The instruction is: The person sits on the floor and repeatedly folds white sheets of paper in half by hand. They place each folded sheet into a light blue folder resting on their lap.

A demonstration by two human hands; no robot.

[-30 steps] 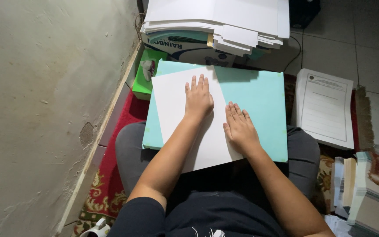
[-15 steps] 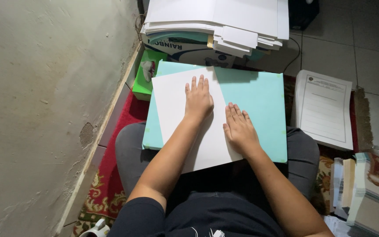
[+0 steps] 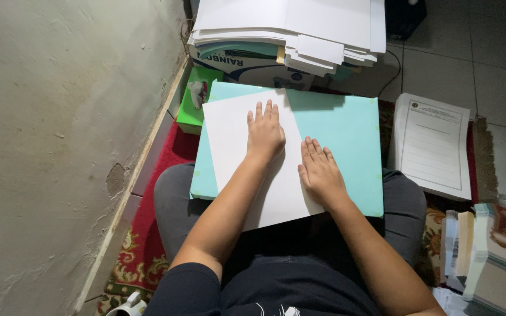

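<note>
A white sheet of paper lies slightly turned on a light turquoise board that rests across my lap. My left hand lies flat on the sheet near its top edge, fingers together and pointing away from me. My right hand presses flat along the sheet's right edge, partly over the board. Neither hand holds anything.
A tall stack of white paper sits on a printed box beyond the board. A green tissue box stands by the wall on the left. A pile of printed forms lies on the right, books nearer me. A red patterned rug lies underneath.
</note>
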